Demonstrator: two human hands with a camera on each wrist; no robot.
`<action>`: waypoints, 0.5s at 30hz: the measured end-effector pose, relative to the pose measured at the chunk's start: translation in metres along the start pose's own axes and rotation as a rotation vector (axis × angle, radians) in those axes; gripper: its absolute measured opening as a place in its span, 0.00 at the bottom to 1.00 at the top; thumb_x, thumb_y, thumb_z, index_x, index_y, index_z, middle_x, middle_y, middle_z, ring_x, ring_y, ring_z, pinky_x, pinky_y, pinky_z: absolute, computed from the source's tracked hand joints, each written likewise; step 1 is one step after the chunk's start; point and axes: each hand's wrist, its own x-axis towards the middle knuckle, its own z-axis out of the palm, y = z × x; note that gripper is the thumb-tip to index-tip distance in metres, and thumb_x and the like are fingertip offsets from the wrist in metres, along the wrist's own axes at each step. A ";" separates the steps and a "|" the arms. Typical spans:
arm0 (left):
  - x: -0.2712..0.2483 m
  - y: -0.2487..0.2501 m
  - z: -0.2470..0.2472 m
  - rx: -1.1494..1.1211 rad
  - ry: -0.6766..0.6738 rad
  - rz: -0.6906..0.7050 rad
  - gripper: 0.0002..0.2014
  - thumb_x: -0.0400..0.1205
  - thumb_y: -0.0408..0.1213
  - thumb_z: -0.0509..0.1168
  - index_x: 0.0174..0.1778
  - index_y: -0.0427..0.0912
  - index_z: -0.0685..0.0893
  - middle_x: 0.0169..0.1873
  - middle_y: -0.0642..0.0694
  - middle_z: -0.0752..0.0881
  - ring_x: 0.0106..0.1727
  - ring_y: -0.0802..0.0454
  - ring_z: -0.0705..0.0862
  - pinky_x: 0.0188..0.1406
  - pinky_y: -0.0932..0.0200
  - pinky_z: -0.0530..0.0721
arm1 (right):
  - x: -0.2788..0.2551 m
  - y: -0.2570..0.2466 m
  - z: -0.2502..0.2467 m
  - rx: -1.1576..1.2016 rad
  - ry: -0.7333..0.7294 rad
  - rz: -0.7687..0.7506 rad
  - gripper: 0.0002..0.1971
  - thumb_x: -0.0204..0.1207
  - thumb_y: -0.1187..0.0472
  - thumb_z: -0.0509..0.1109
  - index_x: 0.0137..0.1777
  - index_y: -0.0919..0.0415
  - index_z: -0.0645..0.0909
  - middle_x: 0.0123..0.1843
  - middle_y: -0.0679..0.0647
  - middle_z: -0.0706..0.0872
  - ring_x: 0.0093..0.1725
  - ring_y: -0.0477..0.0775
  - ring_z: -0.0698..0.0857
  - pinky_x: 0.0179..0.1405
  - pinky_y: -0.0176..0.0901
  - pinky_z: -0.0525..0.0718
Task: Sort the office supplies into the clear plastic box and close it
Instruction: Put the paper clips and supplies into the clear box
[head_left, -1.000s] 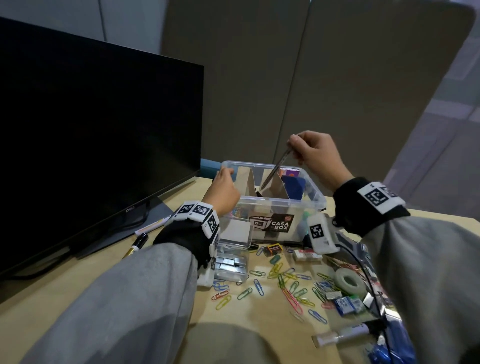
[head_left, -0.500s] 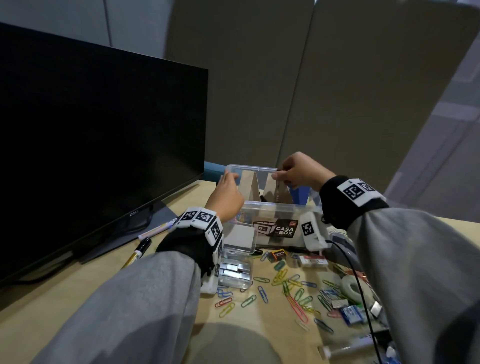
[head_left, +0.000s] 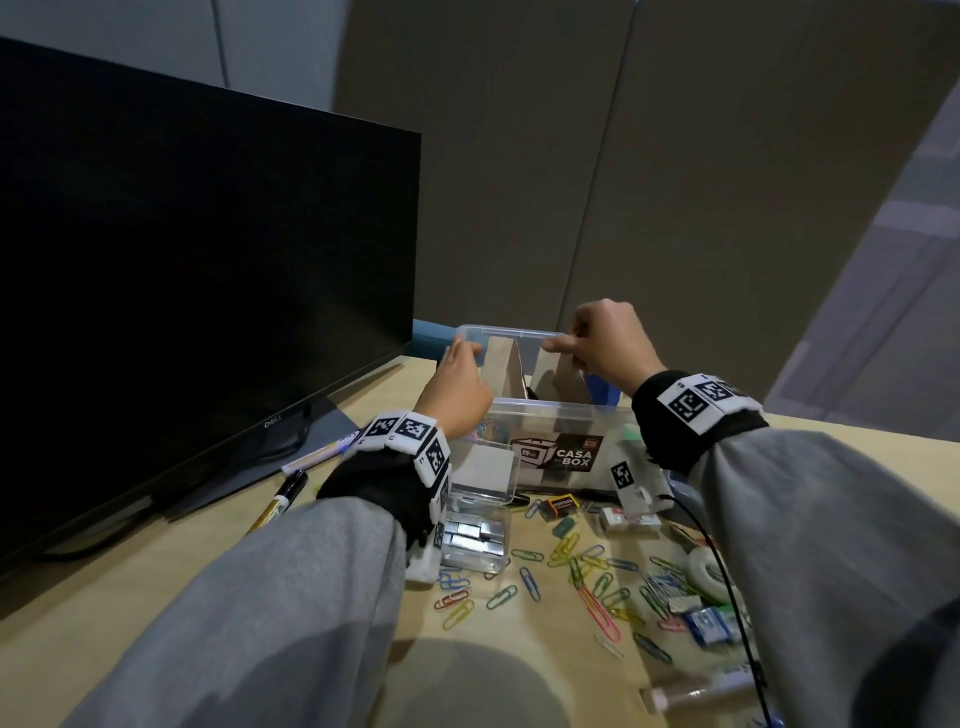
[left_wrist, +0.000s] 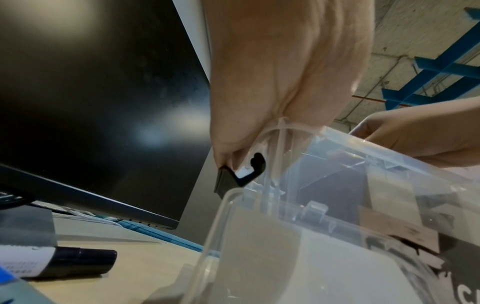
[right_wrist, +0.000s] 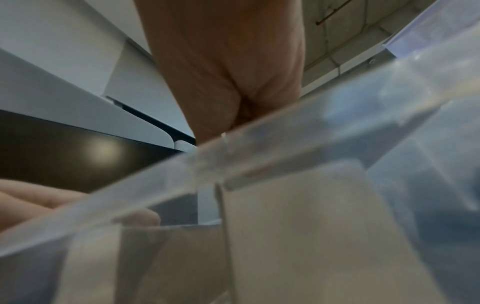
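The clear plastic box (head_left: 561, 415), labelled CASA BOX, stands open on the desk with brown cardboard dividers (head_left: 501, 364) upright inside. My left hand (head_left: 457, 387) grips the box's left end. In the left wrist view its fingers (left_wrist: 280, 72) curl over the rim beside a black latch (left_wrist: 241, 174). My right hand (head_left: 605, 338) is over the box's middle, with finger and thumb pinching the top of the right cardboard divider (head_left: 563, 376). In the right wrist view the hand (right_wrist: 223, 67) shows behind the blurred box rim (right_wrist: 311, 154).
A black monitor (head_left: 182, 286) stands at the left, with markers (head_left: 283, 499) by its foot. In front of the box lie a small clear staple case (head_left: 475, 535), several coloured paper clips (head_left: 571, 566), a tape roll (head_left: 704, 569), an eraser (head_left: 628, 519) and a marker (head_left: 696, 693).
My right hand held a thin stick-like item raised above the box. It has come down to the cardboard divider, and the item is out of sight. The left hand has stayed on the box.
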 end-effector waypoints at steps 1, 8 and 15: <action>0.000 0.000 0.000 0.000 0.002 0.002 0.28 0.85 0.25 0.54 0.82 0.42 0.60 0.83 0.42 0.60 0.77 0.42 0.71 0.73 0.40 0.75 | -0.001 -0.001 -0.002 0.021 0.014 -0.013 0.17 0.70 0.49 0.78 0.36 0.62 0.79 0.30 0.54 0.87 0.30 0.50 0.87 0.38 0.43 0.85; 0.002 -0.003 0.001 0.030 0.036 0.014 0.23 0.88 0.35 0.55 0.80 0.44 0.62 0.78 0.40 0.68 0.73 0.40 0.75 0.68 0.41 0.77 | -0.027 -0.016 -0.010 0.408 -0.162 -0.055 0.05 0.75 0.61 0.76 0.44 0.62 0.85 0.40 0.61 0.89 0.35 0.51 0.86 0.40 0.43 0.89; -0.016 0.007 -0.011 0.000 0.211 0.297 0.11 0.87 0.45 0.61 0.63 0.50 0.81 0.60 0.53 0.81 0.69 0.52 0.76 0.69 0.45 0.76 | -0.054 -0.024 -0.016 0.651 -0.361 -0.002 0.08 0.82 0.70 0.65 0.57 0.75 0.81 0.40 0.60 0.87 0.37 0.51 0.85 0.41 0.41 0.88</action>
